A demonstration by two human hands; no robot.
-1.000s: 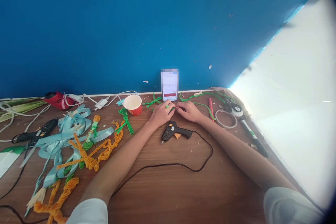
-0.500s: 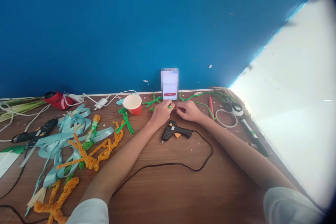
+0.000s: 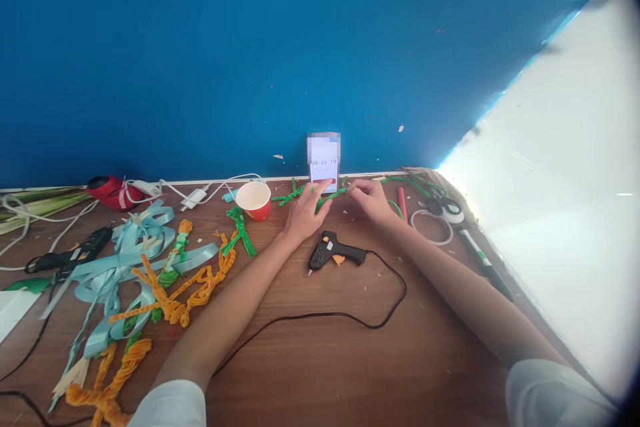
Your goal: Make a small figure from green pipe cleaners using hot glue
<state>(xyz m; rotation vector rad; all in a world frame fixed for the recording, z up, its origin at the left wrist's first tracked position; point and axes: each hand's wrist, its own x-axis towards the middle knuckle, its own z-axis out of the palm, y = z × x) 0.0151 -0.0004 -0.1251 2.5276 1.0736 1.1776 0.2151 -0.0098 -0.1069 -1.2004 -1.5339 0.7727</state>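
My left hand (image 3: 301, 215) is in front of the upright phone (image 3: 323, 155), index finger and thumb stretched apart. Its index fingertip overlaps the lower screen; I cannot tell whether it touches. Between my hands runs a green pipe cleaner (image 3: 338, 193), its left part by my left thumb. My right hand (image 3: 371, 200) is closed in a pinch at the right end of this pipe cleaner. Just left of my left hand, twisted green pipe cleaners (image 3: 286, 199) lie partly hidden. Nearer to me rests a black glue gun (image 3: 334, 251), touched by neither hand.
Left stand a paper cup (image 3: 254, 201), a green pipe-cleaner figure (image 3: 240, 232), orange pipe-cleaner pieces (image 3: 173, 310), blue ribbon (image 3: 140, 240) and another glue gun (image 3: 75, 253). Right are a red stick (image 3: 401, 203), a tape ring (image 3: 419, 232), scissors (image 3: 445, 207) and a marker (image 3: 475, 244). A cord (image 3: 320, 313) crosses the table.
My hands have moved apart, the right one slightly to the right. My left fingers have spread, and the green pipe cleaner now shows between the hands. The phone screen now displays timer digits.
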